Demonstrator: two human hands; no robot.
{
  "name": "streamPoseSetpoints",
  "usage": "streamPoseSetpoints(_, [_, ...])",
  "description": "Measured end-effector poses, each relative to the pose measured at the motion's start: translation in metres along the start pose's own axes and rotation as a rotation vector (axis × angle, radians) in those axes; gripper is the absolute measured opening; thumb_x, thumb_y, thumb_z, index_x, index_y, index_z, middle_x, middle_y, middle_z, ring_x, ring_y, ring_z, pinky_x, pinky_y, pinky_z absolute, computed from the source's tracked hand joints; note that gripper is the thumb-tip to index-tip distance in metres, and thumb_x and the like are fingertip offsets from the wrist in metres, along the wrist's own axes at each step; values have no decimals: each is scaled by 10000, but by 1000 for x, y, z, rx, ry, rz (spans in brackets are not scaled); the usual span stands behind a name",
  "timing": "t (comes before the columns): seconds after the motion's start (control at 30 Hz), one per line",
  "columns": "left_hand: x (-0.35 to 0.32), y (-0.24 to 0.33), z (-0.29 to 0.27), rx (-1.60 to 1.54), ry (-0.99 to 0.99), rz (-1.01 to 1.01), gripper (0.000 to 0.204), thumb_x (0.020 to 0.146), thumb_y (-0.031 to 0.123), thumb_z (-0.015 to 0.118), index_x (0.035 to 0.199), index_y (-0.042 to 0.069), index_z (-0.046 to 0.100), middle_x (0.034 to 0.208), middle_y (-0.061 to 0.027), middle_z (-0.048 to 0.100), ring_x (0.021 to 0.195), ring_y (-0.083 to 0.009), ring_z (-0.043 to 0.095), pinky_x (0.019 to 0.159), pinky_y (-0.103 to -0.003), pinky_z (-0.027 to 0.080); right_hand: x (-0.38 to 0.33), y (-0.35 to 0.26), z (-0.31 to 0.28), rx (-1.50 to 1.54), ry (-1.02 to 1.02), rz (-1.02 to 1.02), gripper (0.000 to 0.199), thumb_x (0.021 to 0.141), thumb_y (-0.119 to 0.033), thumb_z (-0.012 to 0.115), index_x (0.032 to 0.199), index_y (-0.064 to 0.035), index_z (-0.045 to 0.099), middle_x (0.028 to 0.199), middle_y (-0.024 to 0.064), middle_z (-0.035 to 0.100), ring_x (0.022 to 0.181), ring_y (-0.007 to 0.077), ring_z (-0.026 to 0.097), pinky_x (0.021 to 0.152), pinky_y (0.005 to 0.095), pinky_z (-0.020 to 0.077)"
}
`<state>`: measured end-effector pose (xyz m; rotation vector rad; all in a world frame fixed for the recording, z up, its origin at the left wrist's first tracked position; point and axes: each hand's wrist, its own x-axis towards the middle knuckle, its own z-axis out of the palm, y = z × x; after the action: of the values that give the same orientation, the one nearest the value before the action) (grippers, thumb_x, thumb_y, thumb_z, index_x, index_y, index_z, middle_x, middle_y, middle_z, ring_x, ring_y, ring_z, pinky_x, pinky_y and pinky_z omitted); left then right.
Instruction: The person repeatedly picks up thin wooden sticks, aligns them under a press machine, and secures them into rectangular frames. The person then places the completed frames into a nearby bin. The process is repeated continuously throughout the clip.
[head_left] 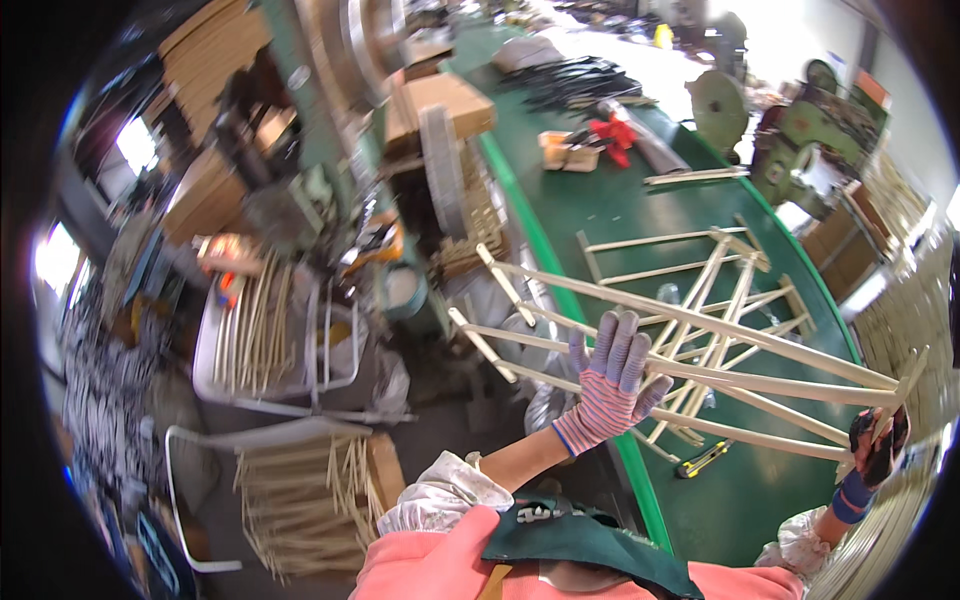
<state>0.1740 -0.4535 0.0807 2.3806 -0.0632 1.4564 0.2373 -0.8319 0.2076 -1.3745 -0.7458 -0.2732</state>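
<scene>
"Pale frame [760,341]: which way does it lie from the fingers?"

"Over the green table [757,530], its long axis running far left to near right; the right hand [880,445] is at its right end, grasping the crosspiece [903,390]."

"And the left hand [605,385]?"

"Fingers straight and released, near its left half; whether they touch, one cannot tell."
</scene>
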Motion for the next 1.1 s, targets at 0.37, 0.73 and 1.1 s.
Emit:
streamPoseSetpoints(0.37, [-51,-119,-125,-200,-32,-345,505,877,307,549,1275,27,413,1234,-166,465,1146,-286,450,979,-434,344,15,123,364,183,-813,683,223,868,-14,499,1080,-4,568,764,60,612,581,99,558,499,223,455])
streamPoseSetpoints(0.73, [-147,-296,-202,-761,456,-1238,292,892,229,557,820,-29,673,753,-33,642,705,-80,539,653,-218,415,11,222,581,438,-1301,1120,282,873,-167,598,1059,40,553,954,157,655,831,209,666,721,284,537])
streamPoseSetpoints(1.1, [-152,-363,-307,-719,576,-1521,319,880,214,575,609,46,564,497,-34,507,451,-135,492,521,-284,443,1,253,637,299,-1434,1267,208,909,-111,508,1037,50,541,872,197,659,705,189,668,574,259,537])
